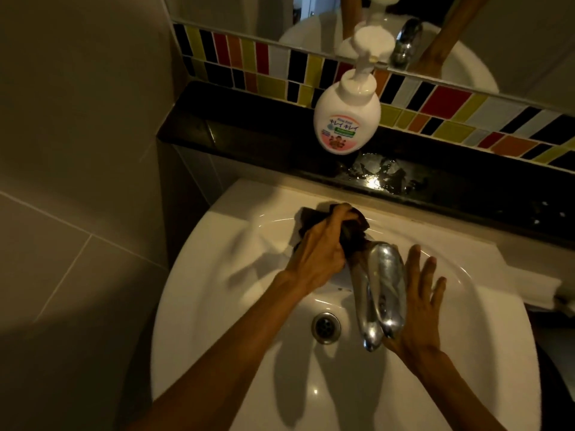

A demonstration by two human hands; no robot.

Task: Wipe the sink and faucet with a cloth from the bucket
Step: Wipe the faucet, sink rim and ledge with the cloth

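A white round sink (pixel 217 275) fills the lower middle of the view, with a metal drain (pixel 326 327) in its bowl. A chrome faucet (pixel 381 290) juts over the bowl from the back rim. My left hand (pixel 323 247) is shut on a dark cloth (pixel 446 227) bunched at the base of the faucet, on its left side. My right hand (pixel 420 303) is flat and open, fingers spread, resting against the right side of the faucet spout. No bucket is in view.
A white pump soap bottle (pixel 347 119) stands on a black ledge (pixel 249 129) behind the sink, with a wet patch (pixel 382 175) to its right. Coloured tiles (pixel 435 104) and a mirror (pixel 435 32) rise above. A tiled wall (pixel 77 150) closes the left side.
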